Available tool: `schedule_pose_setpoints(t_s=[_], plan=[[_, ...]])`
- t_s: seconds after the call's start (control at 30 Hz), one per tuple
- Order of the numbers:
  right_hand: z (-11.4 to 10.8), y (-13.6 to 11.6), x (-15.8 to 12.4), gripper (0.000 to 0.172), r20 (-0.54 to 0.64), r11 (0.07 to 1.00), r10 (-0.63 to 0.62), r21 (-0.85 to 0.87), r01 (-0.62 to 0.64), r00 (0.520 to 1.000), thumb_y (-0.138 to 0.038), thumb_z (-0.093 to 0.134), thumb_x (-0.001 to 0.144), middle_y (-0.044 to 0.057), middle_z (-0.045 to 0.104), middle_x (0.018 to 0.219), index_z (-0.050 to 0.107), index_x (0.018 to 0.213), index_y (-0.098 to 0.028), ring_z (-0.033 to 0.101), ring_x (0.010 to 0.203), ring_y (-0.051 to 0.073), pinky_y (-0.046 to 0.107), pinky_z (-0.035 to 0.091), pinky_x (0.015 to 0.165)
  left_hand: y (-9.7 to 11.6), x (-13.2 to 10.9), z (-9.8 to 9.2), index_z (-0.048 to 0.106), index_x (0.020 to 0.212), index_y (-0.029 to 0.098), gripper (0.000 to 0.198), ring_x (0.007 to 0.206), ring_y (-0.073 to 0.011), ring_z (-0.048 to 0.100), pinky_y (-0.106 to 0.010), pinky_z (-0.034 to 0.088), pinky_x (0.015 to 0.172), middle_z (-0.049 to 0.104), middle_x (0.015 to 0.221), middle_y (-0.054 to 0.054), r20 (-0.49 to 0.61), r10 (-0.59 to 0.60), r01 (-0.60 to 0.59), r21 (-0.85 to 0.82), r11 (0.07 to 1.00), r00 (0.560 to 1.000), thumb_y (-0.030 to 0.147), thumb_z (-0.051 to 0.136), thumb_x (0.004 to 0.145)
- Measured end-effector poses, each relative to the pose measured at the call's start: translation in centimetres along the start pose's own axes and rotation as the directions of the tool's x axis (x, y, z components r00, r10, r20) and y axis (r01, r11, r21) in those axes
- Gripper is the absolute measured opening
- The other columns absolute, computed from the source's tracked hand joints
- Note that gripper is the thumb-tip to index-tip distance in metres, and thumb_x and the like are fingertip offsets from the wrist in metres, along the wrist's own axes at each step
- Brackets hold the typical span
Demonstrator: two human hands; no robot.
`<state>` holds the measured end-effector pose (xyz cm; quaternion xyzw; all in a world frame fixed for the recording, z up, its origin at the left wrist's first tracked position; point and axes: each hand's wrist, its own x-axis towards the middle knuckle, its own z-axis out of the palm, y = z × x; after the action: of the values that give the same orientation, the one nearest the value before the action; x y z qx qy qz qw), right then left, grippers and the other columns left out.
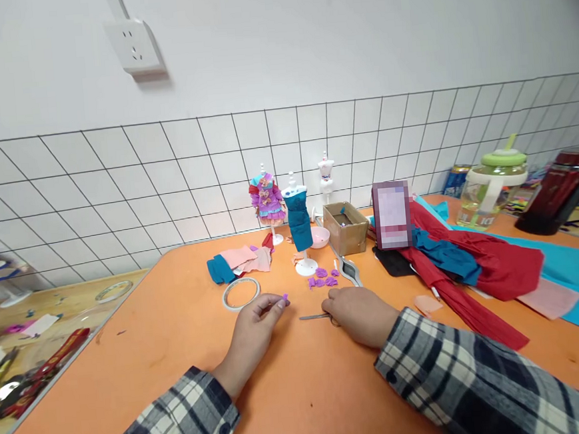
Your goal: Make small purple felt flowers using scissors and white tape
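Observation:
Between thumb and fingertips of my left hand (258, 323) is a small purple piece of fabric (285, 297). My right hand (360, 313) is closed over the handles of small scissors (314, 317), whose blades point left toward my left hand; the blades look closed. Several crumpled purple fabric pieces (323, 282) lie just beyond, between my hands. Behind them stands a small white dress form (293, 190) wrapped in a teal fabric dress (299, 221). A pair of grey-handled snips or tweezers (348, 270) rests past my right hand, its exact kind unclear.
A tape roll (225, 295) lies beyond my left hand, near folded fabric scraps (240, 257). Farther back are a doll-size purple dress (269, 202), a pink bowl (320, 236) and a cardboard box (347, 232). To the right are a phone (392, 215), red fabric (504, 263) and a jug (492, 187).

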<state>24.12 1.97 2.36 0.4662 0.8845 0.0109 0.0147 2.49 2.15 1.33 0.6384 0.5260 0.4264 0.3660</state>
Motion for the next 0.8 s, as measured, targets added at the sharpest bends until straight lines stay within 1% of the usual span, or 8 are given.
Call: schedule_pose_setpoints(t_s=[0.1, 0.17, 0.23, 0.37, 0.53, 0.63, 0.73, 0.8], plan=[[-0.6, -1.7, -0.2, 0.027, 0.058, 0.996, 0.064, -0.072, -0.060, 0.996, 0.000, 0.046, 0.081, 0.013, 0.065, 0.094, 0.061, 0.099, -0.014, 0.066, 0.076, 0.023, 0.029, 0.043, 0.056, 0.0, -0.1, 0.1, 0.071, 0.077, 0.019, 0.026, 0.087, -0.0232, 0.065, -0.032, 0.047, 0.084, 0.073, 0.087, -0.005, -0.008, -0.002, 0.002, -0.007, 1.000, 1.000, 0.044, 0.063, 0.076], [-0.7, -2.3, -0.4, 0.030, 0.071, 0.997, 0.046, -0.070, -0.041, 0.996, 0.001, 0.047, 0.078, 0.012, 0.065, 0.093, 0.059, 0.101, -0.014, 0.067, 0.075, 0.024, 0.029, 0.043, 0.055, -0.1, -0.2, 0.1, 0.070, 0.078, 0.019, 0.025, 0.088, -0.0235, 0.065, -0.032, 0.047, 0.084, 0.073, 0.087, -0.005, -0.030, -0.009, 0.009, -0.026, 1.000, 0.999, 0.043, 0.062, 0.077], [-0.4, -2.1, -0.6, 0.028, 0.042, 0.999, 0.003, -0.042, -0.001, 0.999, -0.001, 0.048, 0.078, 0.012, 0.065, 0.092, 0.059, 0.100, -0.015, 0.066, 0.076, 0.024, 0.029, 0.042, 0.056, -0.2, -0.3, 0.0, 0.070, 0.079, 0.019, 0.025, 0.090, -0.0241, 0.065, -0.033, 0.047, 0.084, 0.073, 0.088, -0.005, -0.063, -0.012, 0.010, -0.038, 0.999, 0.998, 0.043, 0.063, 0.076], [1.0, -1.0, -0.4, 0.021, -0.045, 0.993, -0.018, 0.115, 0.023, 0.999, -0.008, 0.048, 0.080, 0.008, 0.065, 0.090, 0.061, 0.093, -0.018, 0.064, 0.078, 0.021, 0.028, 0.039, 0.059, -0.3, -0.3, -0.1, 0.070, 0.079, 0.019, 0.026, 0.091, -0.0250, 0.064, -0.033, 0.047, 0.085, 0.073, 0.089, -0.005, -0.109, -0.016, 0.008, -0.068, 0.998, 0.994, 0.044, 0.064, 0.075], [1.8, -0.5, 0.2, 0.020, -0.138, 0.939, 0.087, 0.341, -0.035, 0.987, -0.012, 0.050, 0.077, 0.004, 0.067, 0.088, 0.061, 0.092, -0.021, 0.062, 0.080, 0.018, 0.026, 0.035, 0.061, -0.3, -0.2, -0.2, 0.070, 0.078, 0.018, 0.026, 0.090, -0.0238, 0.064, -0.032, 0.046, 0.084, 0.073, 0.086, -0.004, -0.104, -0.028, 0.018, -0.098, 0.995, 0.994, 0.043, 0.064, 0.075], [1.6, -0.5, 0.1, 0.021, -0.093, 0.870, 0.111, 0.490, -0.051, 0.989, -0.015, 0.056, 0.074, 0.000, 0.068, 0.082, 0.061, 0.093, -0.021, 0.061, 0.076, 0.015, 0.024, 0.035, 0.061, -0.4, -0.2, -0.2, 0.069, 0.079, 0.017, 0.026, 0.089, -0.0237, 0.063, -0.031, 0.046, 0.083, 0.072, 0.086, -0.004, -0.097, -0.027, 0.018, -0.092, 0.996, 0.995, 0.043, 0.063, 0.075], [1.6, -0.2, -0.1, 0.025, 0.015, 0.790, 0.104, 0.606, -0.092, 0.994, -0.024, 0.066, 0.071, -0.002, 0.068, 0.077, 0.063, 0.095, -0.022, 0.061, 0.074, 0.015, 0.023, 0.036, 0.061, -0.5, -0.3, -0.1, 0.068, 0.079, 0.017, 0.024, 0.089, -0.0231, 0.063, -0.031, 0.045, 0.083, 0.071, 0.087, -0.005, -0.080, -0.016, 0.008, -0.102, 0.995, 0.997, 0.040, 0.062, 0.075], [1.8, -0.1, -0.2, 0.019, 0.058, 0.736, 0.087, 0.669, -0.104, 0.994, -0.027, 0.066, 0.072, -0.002, 0.066, 0.074, 0.064, 0.089, -0.021, 0.061, 0.066, 0.013, 0.022, 0.037, 0.058, -0.6, -0.3, -0.1, 0.068, 0.079, 0.017, 0.022, 0.089, -0.0225, 0.062, -0.030, 0.045, 0.083, 0.071, 0.086, -0.005, -0.065, -0.005, -0.003, -0.114, 0.993, 0.998, 0.038, 0.062, 0.076]])
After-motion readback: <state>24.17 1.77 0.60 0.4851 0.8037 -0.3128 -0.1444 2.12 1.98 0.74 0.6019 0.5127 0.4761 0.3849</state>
